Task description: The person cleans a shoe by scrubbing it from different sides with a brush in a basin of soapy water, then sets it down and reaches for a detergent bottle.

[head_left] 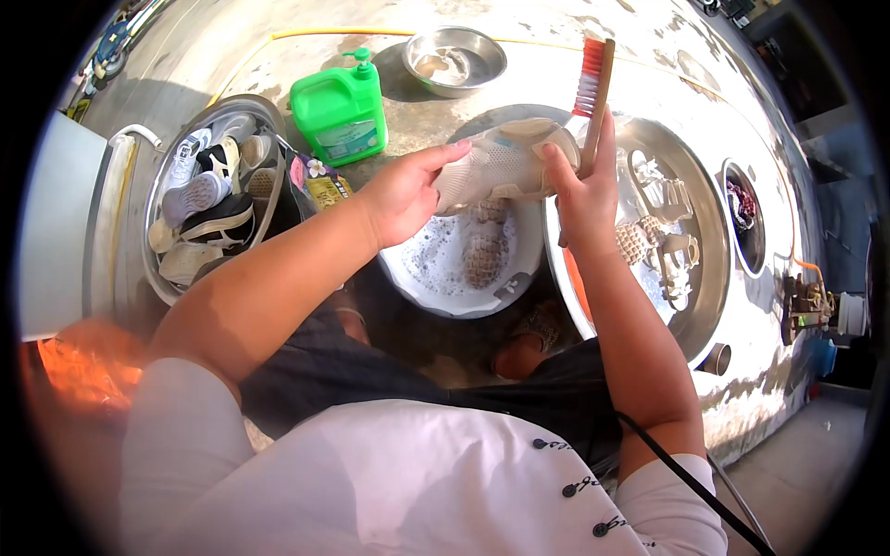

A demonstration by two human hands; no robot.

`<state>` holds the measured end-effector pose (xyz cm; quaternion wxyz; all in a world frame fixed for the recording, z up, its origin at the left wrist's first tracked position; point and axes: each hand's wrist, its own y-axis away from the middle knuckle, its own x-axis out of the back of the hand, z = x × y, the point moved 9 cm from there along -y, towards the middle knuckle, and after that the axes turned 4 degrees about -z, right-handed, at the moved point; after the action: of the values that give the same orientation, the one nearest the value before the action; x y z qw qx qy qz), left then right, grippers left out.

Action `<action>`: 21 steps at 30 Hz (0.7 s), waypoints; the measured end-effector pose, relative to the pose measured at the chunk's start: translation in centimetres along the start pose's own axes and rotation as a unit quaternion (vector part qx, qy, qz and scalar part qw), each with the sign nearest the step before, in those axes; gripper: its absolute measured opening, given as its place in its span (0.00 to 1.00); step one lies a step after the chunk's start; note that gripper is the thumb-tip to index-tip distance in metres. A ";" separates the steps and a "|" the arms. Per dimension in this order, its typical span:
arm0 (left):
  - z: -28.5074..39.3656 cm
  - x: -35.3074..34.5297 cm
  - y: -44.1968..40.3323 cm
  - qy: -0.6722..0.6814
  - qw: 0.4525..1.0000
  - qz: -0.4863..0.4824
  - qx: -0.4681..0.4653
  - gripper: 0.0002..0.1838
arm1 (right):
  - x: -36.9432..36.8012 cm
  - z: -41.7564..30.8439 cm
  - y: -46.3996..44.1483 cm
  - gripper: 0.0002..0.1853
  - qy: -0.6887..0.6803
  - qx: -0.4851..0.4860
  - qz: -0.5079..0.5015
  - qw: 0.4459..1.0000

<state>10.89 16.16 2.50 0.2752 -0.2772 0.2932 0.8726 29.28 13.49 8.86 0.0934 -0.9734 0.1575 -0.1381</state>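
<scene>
Above a white basin [417, 278] of foamy water I hold a beige mesh shoe [505, 159] between both hands. My left hand [405, 196] grips its ribbed end, thumb on top. My right hand [589, 185] is closed round a wooden brush [596, 97] with red and white bristles, held upright, and its thumb also presses on the shoe's other end. Another shoe [485, 255] with a patterned sole sits in the foam below.
Several shoes fill a metal tub [153, 236] at left. A green pump jug [340, 111] and a steel bowl [454, 93] stand beyond the basin. At right, a large steel basin [714, 278] holds shoes in water. A yellow hose [315, 32] crosses the ground.
</scene>
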 end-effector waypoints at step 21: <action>1.4 2.3 -0.9 -0.048 0.995 0.007 -0.092 0.17 | 0.3 0.2 -0.8 0.34 0.016 -0.092 -0.048 0.994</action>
<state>9.37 18.44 1.64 0.2567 -0.2567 0.2000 0.9101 29.81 14.21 8.96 -0.0058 -0.9819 0.1239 -0.1432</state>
